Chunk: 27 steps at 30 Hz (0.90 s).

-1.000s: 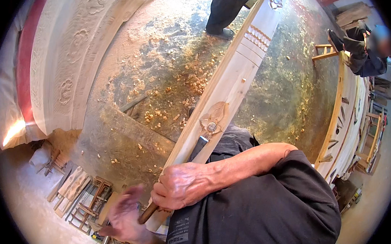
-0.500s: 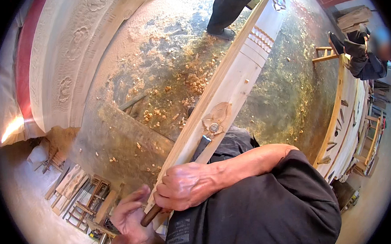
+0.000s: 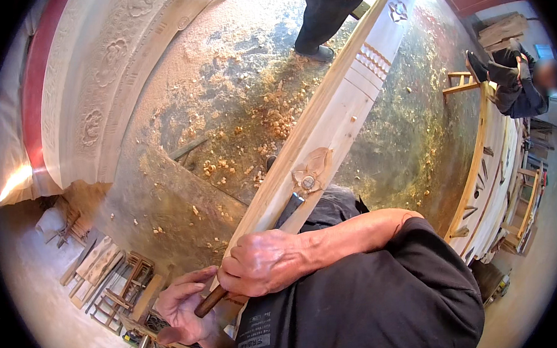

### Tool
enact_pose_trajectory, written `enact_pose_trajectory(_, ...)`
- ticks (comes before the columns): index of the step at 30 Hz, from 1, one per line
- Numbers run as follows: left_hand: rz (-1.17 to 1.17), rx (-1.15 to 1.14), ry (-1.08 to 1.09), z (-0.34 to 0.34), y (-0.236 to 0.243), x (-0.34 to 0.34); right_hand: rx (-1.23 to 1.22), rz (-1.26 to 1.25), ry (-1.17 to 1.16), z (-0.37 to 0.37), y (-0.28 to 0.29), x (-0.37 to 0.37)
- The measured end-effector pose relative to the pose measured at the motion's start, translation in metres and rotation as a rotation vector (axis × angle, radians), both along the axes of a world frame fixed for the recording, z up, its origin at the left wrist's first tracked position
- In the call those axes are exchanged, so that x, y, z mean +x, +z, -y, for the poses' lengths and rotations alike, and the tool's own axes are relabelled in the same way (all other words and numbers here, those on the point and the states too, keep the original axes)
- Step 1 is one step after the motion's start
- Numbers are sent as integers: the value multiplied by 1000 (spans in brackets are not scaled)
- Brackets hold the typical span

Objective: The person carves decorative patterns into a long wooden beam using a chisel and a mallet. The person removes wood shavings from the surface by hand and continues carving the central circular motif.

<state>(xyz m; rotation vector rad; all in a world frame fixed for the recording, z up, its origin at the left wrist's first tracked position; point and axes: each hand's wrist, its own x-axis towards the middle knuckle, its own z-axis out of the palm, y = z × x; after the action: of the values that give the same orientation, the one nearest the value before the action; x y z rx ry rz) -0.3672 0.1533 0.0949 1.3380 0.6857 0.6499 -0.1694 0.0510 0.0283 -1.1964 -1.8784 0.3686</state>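
Observation:
A long pale wooden beam (image 3: 333, 130) runs diagonally from my hands toward the upper right. On its face is a carved flower (image 3: 308, 180) with a round centre. My right hand (image 3: 263, 263) is closed around a chisel (image 3: 208, 302) with a dark wooden handle. The flat metal blade lies along the beam, its edge just short of the flower's lower petals. At the handle's butt end is my left hand (image 3: 188, 311), open, fingers apart. Whether its palm touches the handle is hard to tell.
Wood shavings (image 3: 278, 114) litter the floor. A large carved panel (image 3: 107, 88) stands at left. One person (image 3: 324, 17) stands by the beam's far part; another (image 3: 519, 79) sits at right near a wooden stool (image 3: 460, 87). Tools lie on a curved workpiece (image 3: 480, 182); frames (image 3: 130, 279) are lower left.
My left hand's fingers have come closer to the beam and the chisel handle. The handle's butt has shifted slightly up and left in view. My right hand keeps its grip.

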Motion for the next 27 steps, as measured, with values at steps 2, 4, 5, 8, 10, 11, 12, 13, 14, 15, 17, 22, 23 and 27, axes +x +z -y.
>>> enact_pose_trajectory(2, -2, -56, 8, 1, -1, 0, 0, 1, 6, 0, 0, 1)
enact_pose_trajectory(4, -41, -74, -43, -4, 0, -5, 92, 43, -10, 3, 1, -4)
enact_pose_trajectory(5, -40, -66, -103, -8, 1, -8, 138, 63, -23, 4, 1, -6)
enact_pose_trajectory(8, -22, -63, -186, -13, 4, -12, 213, 75, -35, -1, 6, -6)
enact_pose_trajectory(10, -3, -82, -122, -12, 6, -8, 197, 101, -79, -2, 8, -4)
enact_pose_trajectory(11, -4, -89, -152, -13, 5, -8, 185, 87, -92, -2, 5, -5)
enact_pose_trajectory(12, -6, -97, -181, -16, 3, -7, 173, 72, -106, -2, 4, -5)
enact_pose_trajectory(13, -10, -107, -209, -17, 2, -7, 160, 57, -96, -2, 5, -4)
enact_pose_trajectory(14, -7, -101, -216, -18, 1, -7, 146, 42, -86, -3, 6, -1)
enact_pose_trajectory(15, -4, -96, -222, -19, 0, -7, 132, 26, -76, -3, 7, 0)
enact_pose_trajectory(17, -16, -73, -238, -20, 1, -2, 122, 23, -107, -3, 4, -2)
enact_pose_trajectory(22, -67, -34, -248, -19, 8, 6, 103, -12, -113, -3, 1, -3)
enact_pose_trajectory(23, -71, -32, -242, -19, 8, 5, 94, -21, -106, -3, 1, -3)
enact_pose_trajectory(27, -85, -10, -248, -19, 9, 7, 84, -41, -97, -3, -1, -4)
